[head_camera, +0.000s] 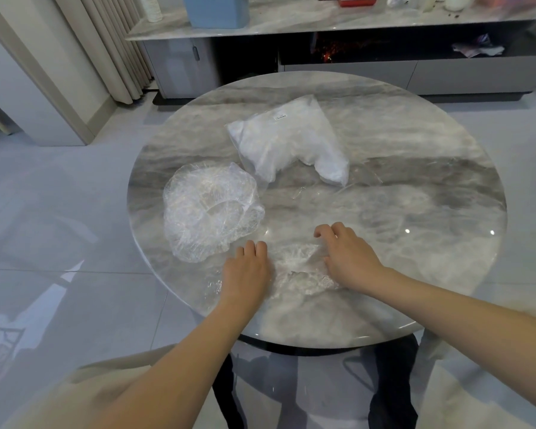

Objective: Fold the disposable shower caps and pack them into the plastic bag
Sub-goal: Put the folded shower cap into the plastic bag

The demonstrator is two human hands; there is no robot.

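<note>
The left hand [246, 269] hides part of the flattened shower cap [300, 270]; the bag label [281, 116] is unreadable.

My bench [415, 168] is grey-and-white veined marble. The shower caps [209, 209] are clear and crinkled, the plastic bag [288, 140] milky white, and the bin [217, 10] at the frame's top pale blue.

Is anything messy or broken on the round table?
Nothing looks broken or spilled. One shower cap lies puffed open, not yet folded, left of the plastic bag. The left hand and right hand press another cap flat.
</note>
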